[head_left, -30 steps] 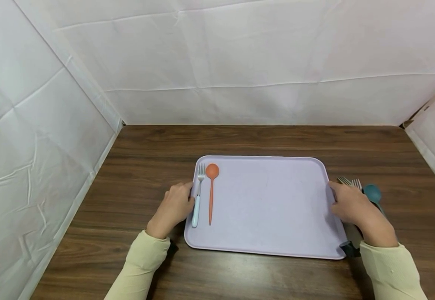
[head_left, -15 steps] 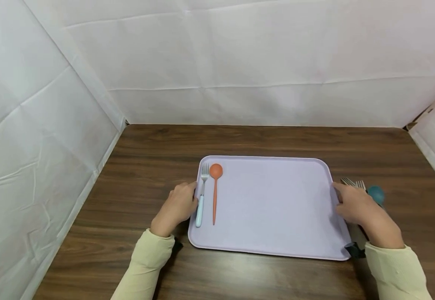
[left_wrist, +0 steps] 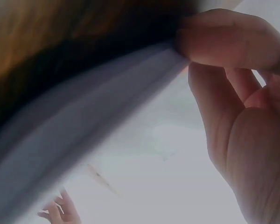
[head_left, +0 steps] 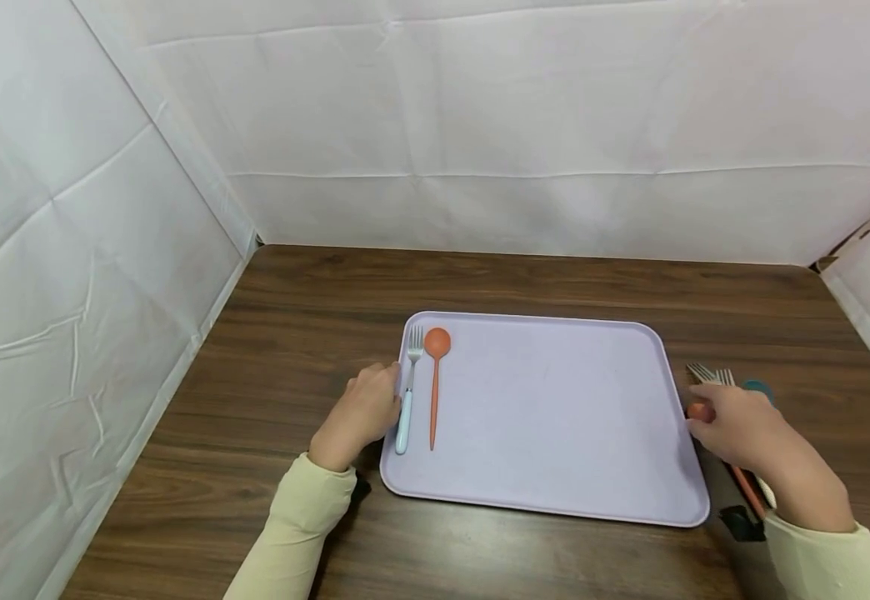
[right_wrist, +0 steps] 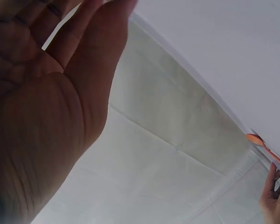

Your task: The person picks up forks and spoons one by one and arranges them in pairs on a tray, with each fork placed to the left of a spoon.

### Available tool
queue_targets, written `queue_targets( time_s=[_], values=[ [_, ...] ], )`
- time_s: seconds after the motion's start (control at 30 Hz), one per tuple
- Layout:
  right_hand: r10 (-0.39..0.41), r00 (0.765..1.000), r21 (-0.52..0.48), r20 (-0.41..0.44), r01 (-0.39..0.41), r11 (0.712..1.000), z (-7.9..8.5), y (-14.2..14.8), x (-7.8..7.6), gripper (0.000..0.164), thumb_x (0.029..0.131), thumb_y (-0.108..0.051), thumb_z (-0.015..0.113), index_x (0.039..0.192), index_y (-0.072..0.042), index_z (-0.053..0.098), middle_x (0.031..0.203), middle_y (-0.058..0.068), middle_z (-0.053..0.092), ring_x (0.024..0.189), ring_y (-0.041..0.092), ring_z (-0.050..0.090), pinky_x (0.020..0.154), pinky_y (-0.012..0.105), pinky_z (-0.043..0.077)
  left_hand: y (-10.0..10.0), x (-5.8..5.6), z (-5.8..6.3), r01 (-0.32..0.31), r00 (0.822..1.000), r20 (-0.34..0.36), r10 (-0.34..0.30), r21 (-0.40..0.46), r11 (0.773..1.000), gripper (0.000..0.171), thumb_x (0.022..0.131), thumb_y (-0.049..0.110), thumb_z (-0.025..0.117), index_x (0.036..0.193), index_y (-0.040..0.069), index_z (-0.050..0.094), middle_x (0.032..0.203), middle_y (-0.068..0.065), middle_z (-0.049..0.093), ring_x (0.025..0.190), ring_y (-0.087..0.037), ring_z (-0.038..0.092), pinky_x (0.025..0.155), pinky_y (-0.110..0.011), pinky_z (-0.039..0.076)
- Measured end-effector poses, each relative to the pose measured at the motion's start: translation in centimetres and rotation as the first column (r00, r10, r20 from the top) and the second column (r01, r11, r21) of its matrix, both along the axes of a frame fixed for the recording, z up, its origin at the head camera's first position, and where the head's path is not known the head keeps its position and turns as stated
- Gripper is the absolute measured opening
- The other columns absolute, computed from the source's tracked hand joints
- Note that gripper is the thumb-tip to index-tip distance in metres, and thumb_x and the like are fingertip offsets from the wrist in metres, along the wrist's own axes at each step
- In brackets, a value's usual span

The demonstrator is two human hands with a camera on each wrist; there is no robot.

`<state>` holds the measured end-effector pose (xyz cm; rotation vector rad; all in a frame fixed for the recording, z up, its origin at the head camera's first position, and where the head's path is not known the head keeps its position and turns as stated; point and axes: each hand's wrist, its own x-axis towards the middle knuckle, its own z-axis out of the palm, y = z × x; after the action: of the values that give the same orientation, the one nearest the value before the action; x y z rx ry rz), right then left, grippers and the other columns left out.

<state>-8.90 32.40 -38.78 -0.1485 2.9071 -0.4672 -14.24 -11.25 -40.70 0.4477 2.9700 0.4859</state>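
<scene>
A pale lilac tray [head_left: 555, 417] lies on the table. My left hand [head_left: 363, 408] pinches its left rim between thumb and fingers, as the left wrist view shows up close. On the tray's left side a fork [head_left: 405, 421] with a light blue handle lies beside an orange spoon [head_left: 437, 342]. Just off the tray's right rim, my right hand [head_left: 742, 425] hovers over more cutlery with loosely bent fingers and nothing in its grasp. Under it show two forks, one with its tines [head_left: 700, 372] tilted left, a teal spoon [head_left: 757, 387] and another orange spoon [head_left: 750, 492], all partly hidden.
The dark wooden table [head_left: 315, 308] is enclosed by white cloth walls [head_left: 525, 133] at the back and both sides. A black strap [head_left: 741, 523] sits under the right wrist.
My right hand has let go of the tray's right rim and shifted right, uncovering an orange spoon beneath it. The left hand keeps its hold. The head view has turned slightly.
</scene>
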Motion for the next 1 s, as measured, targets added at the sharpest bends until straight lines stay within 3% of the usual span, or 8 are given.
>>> queue_targets(
  time_s=[0.2,0.33,0.4,0.5,0.63,0.73,1.0],
  values=[
    [0.005,1.0,0.008,-0.027,-0.005,1.0,1.0,1.1,1.0,0.053,0.087,-0.025,0.063,0.117,0.017,0.05,0.079,0.007,0.064,0.073,0.03,0.059,0.063,0.05,0.045,-0.1,-0.2,0.1,0.016,1.0,-0.003,-0.016,0.034,0.999,0.033,0.082,0.003,0.061,0.114,-0.004,0.057,0.097,-0.018,0.058,0.088,-0.034,0.059,0.071,-0.048,0.049],
    [-0.03,0.999,0.001,-0.04,0.03,1.0,0.9,1.6,1.5,0.059,0.089,-0.035,0.061,0.118,0.015,0.05,0.082,0.009,0.065,0.074,0.031,0.061,0.063,0.051,0.045,-0.3,-0.7,0.1,-0.001,0.998,0.064,-0.005,0.087,0.996,0.036,0.082,0.004,0.06,0.117,-0.001,0.057,0.101,-0.016,0.058,0.092,-0.027,0.056,0.076,-0.045,0.048],
    [-0.039,0.997,0.002,-0.063,0.039,0.999,0.7,1.9,1.8,0.053,0.086,-0.029,0.064,0.116,0.014,0.052,0.08,0.007,0.064,0.069,0.026,0.059,0.059,0.047,0.045,-0.4,-0.9,0.1,-0.009,0.994,0.11,-0.001,0.097,0.995,0.04,0.083,0.005,0.059,0.122,0.0,0.054,0.105,-0.015,0.058,0.092,-0.025,0.054,0.076,-0.042,0.048],
    [-0.043,0.995,0.013,-0.092,0.044,0.999,0.3,2.3,2.2,0.047,0.083,-0.021,0.065,0.112,0.014,0.054,0.077,0.003,0.062,0.064,0.019,0.056,0.055,0.041,0.043,-0.5,-1.1,0.2,-0.022,0.985,0.174,0.002,0.113,0.993,0.046,0.084,0.004,0.058,0.128,0.0,0.048,0.109,-0.018,0.056,0.084,-0.025,0.057,0.063,-0.034,0.051],
    [-0.061,0.995,0.021,-0.073,0.063,0.998,-0.2,2.7,2.3,0.043,0.081,-0.017,0.064,0.109,0.014,0.055,0.078,0.007,0.062,0.066,0.026,0.057,0.055,0.044,0.044,-0.8,-1.1,0.2,-0.055,0.971,0.238,0.02,0.14,0.989,0.054,0.084,0.003,0.056,0.136,0.0,0.041,0.113,-0.021,0.053,0.067,-0.022,0.058,0.042,-0.024,0.047],
    [-0.091,0.995,0.027,-0.042,0.092,0.995,-0.4,3.1,2.4,0.042,0.081,-0.016,0.064,0.109,0.014,0.054,0.081,0.013,0.063,0.072,0.035,0.059,0.056,0.049,0.045,-0.9,-1.1,0.3,-0.066,0.965,0.26,0.024,0.155,0.986,0.05,0.084,0.002,0.055,0.132,0.003,0.045,0.109,-0.02,0.054,0.058,-0.018,0.056,0.04,-0.023,0.046],
    [-0.15,0.989,0.06,0.002,0.149,0.987,-1.3,4.1,2.9,0.041,0.08,-0.016,0.064,0.107,0.013,0.054,0.08,0.014,0.063,0.074,0.04,0.058,0.055,0.05,0.044,-0.8,-1.1,0.5,-0.068,0.963,0.27,0.006,0.219,0.973,0.038,0.084,0.001,0.054,0.121,0.006,0.051,0.101,-0.017,0.055,0.046,-0.013,0.056,0.04,-0.024,0.047]
  ],
)
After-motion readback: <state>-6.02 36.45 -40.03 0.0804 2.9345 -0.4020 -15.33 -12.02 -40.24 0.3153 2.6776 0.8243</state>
